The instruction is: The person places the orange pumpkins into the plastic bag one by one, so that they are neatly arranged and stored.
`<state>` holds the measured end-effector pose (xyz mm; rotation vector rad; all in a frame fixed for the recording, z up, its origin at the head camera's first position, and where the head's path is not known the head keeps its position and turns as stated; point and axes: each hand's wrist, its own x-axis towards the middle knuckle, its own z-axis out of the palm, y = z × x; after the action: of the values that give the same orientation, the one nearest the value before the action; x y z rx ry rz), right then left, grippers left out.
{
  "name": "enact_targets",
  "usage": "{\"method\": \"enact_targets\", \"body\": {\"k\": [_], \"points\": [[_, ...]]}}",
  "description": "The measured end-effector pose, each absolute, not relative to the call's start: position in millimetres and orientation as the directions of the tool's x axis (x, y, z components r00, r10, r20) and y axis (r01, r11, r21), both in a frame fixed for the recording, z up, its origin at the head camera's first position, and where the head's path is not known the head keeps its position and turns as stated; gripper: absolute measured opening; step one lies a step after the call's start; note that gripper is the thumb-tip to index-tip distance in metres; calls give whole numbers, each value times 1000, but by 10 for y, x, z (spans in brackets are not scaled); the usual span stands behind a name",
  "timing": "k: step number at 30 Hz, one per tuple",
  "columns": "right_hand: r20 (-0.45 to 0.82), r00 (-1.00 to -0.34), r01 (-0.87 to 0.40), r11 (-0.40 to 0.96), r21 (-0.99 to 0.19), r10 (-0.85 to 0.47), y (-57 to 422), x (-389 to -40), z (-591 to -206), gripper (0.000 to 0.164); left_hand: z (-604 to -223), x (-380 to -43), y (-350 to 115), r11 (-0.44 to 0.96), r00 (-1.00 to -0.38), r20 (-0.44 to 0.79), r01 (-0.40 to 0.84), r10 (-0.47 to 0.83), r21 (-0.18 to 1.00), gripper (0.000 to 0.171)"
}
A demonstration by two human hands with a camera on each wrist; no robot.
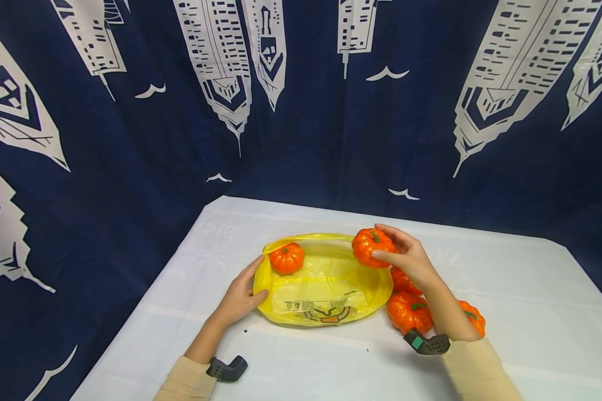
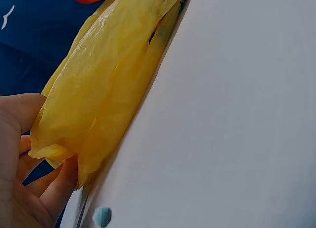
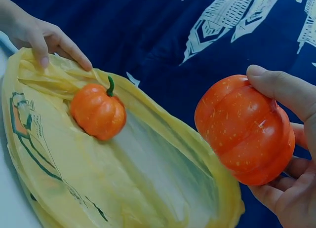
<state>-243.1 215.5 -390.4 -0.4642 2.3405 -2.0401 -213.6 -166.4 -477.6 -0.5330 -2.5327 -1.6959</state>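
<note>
A yellow plastic bag (image 1: 311, 287) lies on the table with its mouth spread wide. My left hand (image 1: 238, 296) holds its left rim, thumb on one side and fingers on the other. Inside the bag's left end sits a small orange toy pumpkin (image 1: 287, 259) with a green stem. Another orange pumpkin (image 1: 365, 247) is gripped by my right hand (image 1: 412, 260), raised over the bag's right end. Seen from the right wrist, this held pumpkin (image 3: 242, 132) has pale specks, and thumb and fingers curve around it.
More orange pumpkins rest right of the bag: one (image 1: 408, 313) by its edge, one (image 1: 403, 282) partly behind the right hand, one (image 1: 473, 318) beyond the forearm. They stand on a white-covered table (image 1: 532, 312). A dark blue printed curtain (image 1: 321, 150) hangs behind.
</note>
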Motion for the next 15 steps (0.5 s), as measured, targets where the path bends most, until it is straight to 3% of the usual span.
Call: {"method": "enact_targets", "body": {"k": [15], "points": [[139, -946, -185, 137, -973, -293, 1829, -2469, -3969, 63, -4766, -2135, -1663, 350, -940, 225, 308, 257, 885, 81]]}}
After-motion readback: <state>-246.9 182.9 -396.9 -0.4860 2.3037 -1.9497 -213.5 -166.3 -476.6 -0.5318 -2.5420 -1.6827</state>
